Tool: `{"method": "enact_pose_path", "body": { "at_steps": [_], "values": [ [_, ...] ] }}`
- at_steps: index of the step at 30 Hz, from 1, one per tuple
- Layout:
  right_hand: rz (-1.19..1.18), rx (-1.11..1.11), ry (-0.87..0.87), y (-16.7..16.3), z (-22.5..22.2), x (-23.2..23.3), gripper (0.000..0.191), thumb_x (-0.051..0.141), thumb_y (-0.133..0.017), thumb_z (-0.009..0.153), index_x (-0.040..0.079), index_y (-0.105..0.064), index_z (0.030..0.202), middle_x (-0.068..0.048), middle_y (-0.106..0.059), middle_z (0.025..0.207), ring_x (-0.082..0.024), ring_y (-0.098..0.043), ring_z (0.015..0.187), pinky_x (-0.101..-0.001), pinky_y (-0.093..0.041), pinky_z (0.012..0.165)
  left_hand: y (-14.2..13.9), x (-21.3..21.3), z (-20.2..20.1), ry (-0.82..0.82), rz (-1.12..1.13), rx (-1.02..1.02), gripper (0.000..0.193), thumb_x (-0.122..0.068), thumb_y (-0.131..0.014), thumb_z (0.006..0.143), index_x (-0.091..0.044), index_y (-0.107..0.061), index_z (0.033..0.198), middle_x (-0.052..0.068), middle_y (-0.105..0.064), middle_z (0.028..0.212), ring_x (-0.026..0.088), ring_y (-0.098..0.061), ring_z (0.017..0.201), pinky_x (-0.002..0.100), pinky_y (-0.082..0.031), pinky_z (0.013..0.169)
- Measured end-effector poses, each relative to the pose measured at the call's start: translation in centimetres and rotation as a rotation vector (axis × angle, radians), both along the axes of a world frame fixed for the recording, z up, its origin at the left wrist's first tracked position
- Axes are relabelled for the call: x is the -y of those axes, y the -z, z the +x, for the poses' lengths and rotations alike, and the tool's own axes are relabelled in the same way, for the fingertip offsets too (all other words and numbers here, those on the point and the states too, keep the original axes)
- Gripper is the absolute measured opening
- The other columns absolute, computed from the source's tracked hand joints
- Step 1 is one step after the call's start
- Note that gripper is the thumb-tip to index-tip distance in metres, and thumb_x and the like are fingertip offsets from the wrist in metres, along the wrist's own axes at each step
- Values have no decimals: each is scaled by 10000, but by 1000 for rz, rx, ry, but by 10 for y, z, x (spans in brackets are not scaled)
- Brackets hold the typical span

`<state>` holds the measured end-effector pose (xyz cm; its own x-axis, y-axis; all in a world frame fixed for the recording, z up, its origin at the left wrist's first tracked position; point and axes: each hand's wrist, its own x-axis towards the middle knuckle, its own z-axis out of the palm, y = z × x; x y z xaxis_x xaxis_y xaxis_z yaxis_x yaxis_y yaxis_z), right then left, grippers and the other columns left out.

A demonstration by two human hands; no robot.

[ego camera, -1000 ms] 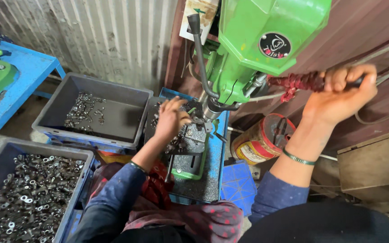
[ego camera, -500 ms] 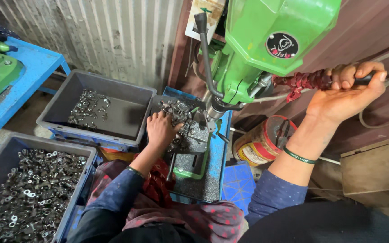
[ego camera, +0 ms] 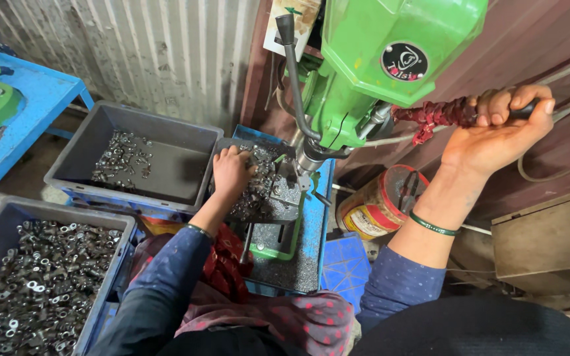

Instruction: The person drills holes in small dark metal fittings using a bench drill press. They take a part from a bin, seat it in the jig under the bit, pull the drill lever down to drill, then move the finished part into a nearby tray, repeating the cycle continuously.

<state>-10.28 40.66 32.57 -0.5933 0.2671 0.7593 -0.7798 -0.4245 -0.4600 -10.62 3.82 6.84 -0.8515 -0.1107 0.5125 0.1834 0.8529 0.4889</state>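
The right hand (ego camera: 496, 135) is gripping the rag-wrapped lever (ego camera: 443, 113) beside the green drill press (ego camera: 390, 59). Below the drill press, the left hand (ego camera: 231, 173) is resting curled on small metal parts (ego camera: 258, 191), probably picking one.

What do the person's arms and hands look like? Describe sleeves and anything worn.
Both arms wear dark blue sleeves pushed up to the forearm. The right hand is bare, with a thin green bangle at the wrist. The left hand is bare too, a dark band at its wrist.
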Motion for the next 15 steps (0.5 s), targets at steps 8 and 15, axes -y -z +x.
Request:
{"method": "enact_pose_path", "body": {
  "at_steps": [8,15],
  "values": [
    [-10,-14,33,0,2,6,414,459,-568,1105,103,-435,943,-19,-360,703,-146,-340,613,-311,-309,630,14,-39,35,313,561,-20,417,-192,-804,766,-124,-699,1164,124,-705,1121,345,-707,966,407,-578,824],
    [-10,-7,-2,0,4,4,407,451,-562,1104,106,-436,929,-21,-366,709,-150,-347,618,-312,-314,633,6,-65,31,372,366,-210,321,-126,-775,823,-82,-701,1132,153,-691,1022,391,-667,959,449,-541,857]
  ]
}}
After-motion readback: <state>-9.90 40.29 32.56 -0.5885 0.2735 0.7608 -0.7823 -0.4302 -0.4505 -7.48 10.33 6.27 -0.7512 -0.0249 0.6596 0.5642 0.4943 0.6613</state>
